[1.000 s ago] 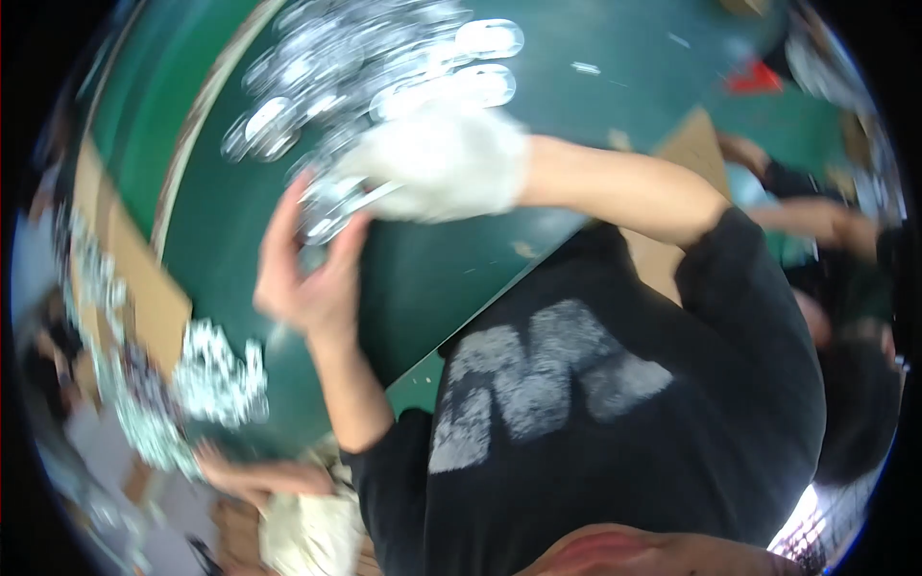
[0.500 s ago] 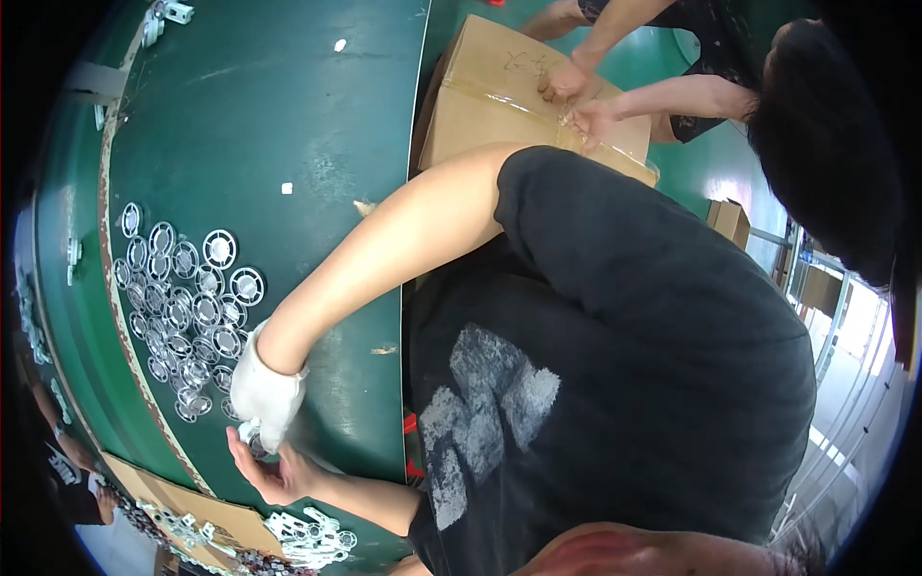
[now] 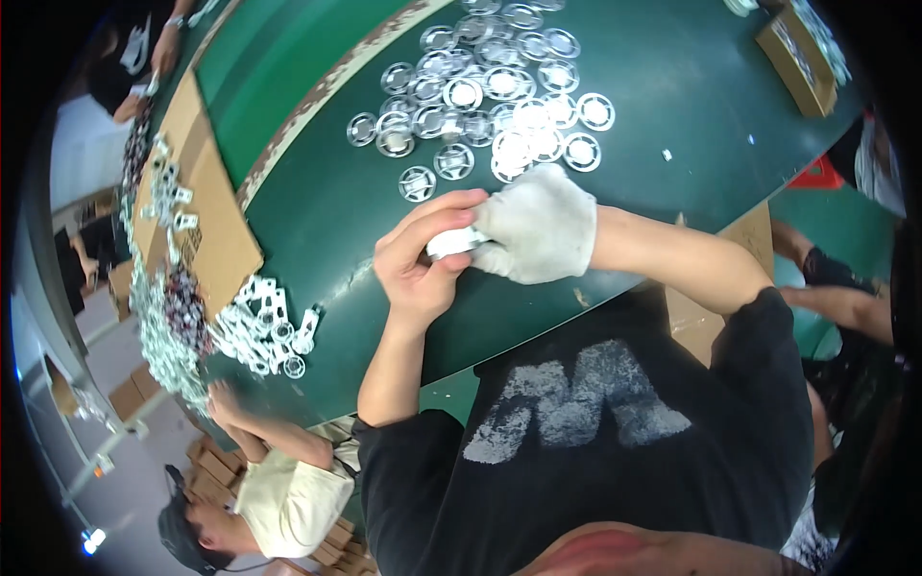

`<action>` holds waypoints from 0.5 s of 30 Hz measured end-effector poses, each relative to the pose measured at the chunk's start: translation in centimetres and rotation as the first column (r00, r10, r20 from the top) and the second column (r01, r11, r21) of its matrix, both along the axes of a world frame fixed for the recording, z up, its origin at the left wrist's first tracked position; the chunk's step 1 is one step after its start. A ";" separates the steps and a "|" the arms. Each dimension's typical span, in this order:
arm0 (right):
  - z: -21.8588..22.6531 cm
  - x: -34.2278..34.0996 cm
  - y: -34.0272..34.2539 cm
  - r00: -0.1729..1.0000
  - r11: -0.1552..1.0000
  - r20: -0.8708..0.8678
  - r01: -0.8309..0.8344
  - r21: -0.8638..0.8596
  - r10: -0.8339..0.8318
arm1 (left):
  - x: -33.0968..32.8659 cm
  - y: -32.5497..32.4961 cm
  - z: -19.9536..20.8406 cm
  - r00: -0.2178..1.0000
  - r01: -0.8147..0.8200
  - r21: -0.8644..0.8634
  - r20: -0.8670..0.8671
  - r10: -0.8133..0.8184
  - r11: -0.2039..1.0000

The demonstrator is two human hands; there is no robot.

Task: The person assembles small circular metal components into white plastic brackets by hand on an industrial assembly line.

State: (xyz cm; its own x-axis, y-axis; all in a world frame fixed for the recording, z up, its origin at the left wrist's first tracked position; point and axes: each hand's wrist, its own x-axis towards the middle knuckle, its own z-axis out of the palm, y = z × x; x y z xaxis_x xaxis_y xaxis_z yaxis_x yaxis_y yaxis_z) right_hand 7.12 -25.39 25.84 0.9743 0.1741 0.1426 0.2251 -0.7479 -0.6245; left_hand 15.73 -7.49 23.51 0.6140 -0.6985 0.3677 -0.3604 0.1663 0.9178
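Nearest: bare L hand point(image 3: 415, 261), fingers clamped on a small round piece point(image 3: 453, 243), held over the table point(image 3: 317, 197); only its pale shiny side shows, rest is covered. R hand point(image 3: 543, 230), in a soft, creased off-white fabric glove, meets the piece from the right; its fingertips are hidden, so can't tell if they grip. Vs ½ s ago: L fingers were more spread, now curled round the piece, & the view has swung so hands are mid-view; looks like both hands' work is on this one pc. Table = smooth dark green w/ scuffs & some glare. Left: heap of white parts point(image 3: 259, 326), hard-looking, some w/ ring ends; past it, flat brown cardboard sheet point(image 3: 206, 240). Far: loose pile of silvery wheel-like discs point(image 3: 504, 83), overlapping, metal or plastic unclear. Far right: open cardboard box point(image 3: 786, 69).
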 end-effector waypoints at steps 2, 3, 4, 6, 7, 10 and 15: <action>0.0 0.5 0.2 0.996 0.998 0.071 0.050 0.043 -0.052 | 1.1 -0.5 0.6 0.999 0.054 -0.001 0.007 -0.054 0.999; 0.2 0.5 0.2 0.996 0.997 0.044 0.080 0.017 -0.080 | 2.1 -0.7 1.3 0.996 0.087 0.039 0.023 -0.088 0.995; 0.3 1.0 0.3 0.988 0.988 0.048 0.145 0.046 -0.147 | 3.5 -1.1 2.0 0.992 0.123 0.086 0.027 -0.126 0.989; 0.4 2.1 0.5 0.960 0.959 0.040 0.273 0.082 -0.276 | 7.4 -1.7 3.0 0.970 0.112 0.224 0.189 -0.156 0.968; 1.6 2.2 0.2 0.946 0.930 -0.016 0.322 0.176 -0.325 | 9.1 -1.7 3.5 0.993 0.118 0.274 -0.009 -0.120 0.955; 2.3 1.9 -1.0 0.891 0.841 -0.078 0.448 0.303 -0.447 | 18.3 -3.0 2.7 0.872 -0.073 0.281 -0.447 0.198 0.957; 2.1 1.1 -0.9 0.922 0.840 -0.186 0.387 0.381 -0.340 | 32.1 -0.5 -3.8 0.565 -0.434 -0.126 -0.809 0.161 0.892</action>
State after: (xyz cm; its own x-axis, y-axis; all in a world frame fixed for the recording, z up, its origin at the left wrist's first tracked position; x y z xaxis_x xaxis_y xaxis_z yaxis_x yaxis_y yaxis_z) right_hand 8.24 -26.26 27.97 0.9692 -0.2458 0.0144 -0.0985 -0.4406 -0.8923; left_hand 47.79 -7.98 19.75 0.9080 -0.3690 -0.1983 0.3684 0.4781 0.7973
